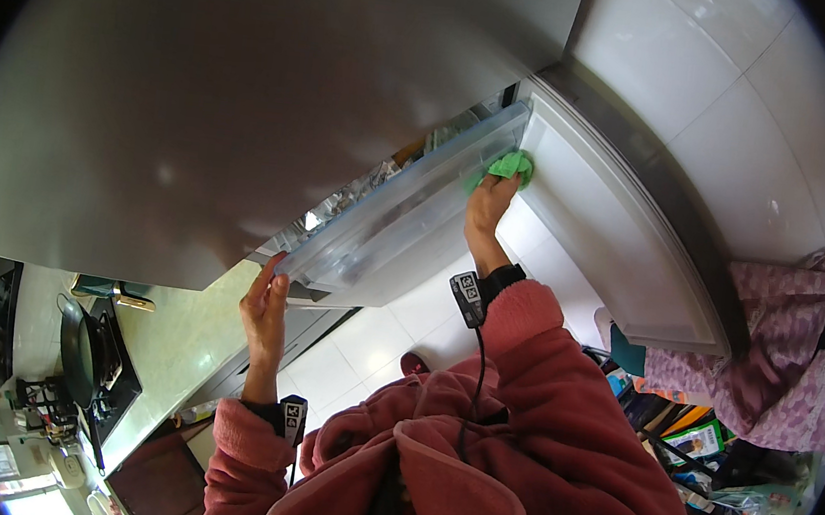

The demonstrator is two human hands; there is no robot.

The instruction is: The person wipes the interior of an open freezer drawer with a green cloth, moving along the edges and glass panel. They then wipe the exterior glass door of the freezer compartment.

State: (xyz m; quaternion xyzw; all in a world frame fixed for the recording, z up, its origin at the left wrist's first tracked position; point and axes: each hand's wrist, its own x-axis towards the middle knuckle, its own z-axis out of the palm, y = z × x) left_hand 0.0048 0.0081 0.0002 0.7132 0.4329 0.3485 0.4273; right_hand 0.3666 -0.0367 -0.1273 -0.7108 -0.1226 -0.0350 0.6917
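A clear plastic freezer drawer (386, 217) is pulled partly out of a grey refrigerator (194, 106). My left hand (265, 314) grips the drawer's near left end, thumb in front and fingers behind the corner. Bunched in my right hand (490, 204) is a green cloth (512, 167). The cloth is at the drawer's far right end, close to the open door's white inner panel (599, 202). Behind the drawer front, several wrapped packages (359, 191) show only in part under the upper door's edge.
On the left, a wok (78, 351) sits on a gas hob beside the pale countertop (184, 316). The open lower door (715, 319) reaches toward a pink patterned cloth (770, 370). Assorted packets and boxes (694, 445) are piled at right. White tiles (381, 337) cover the floor.
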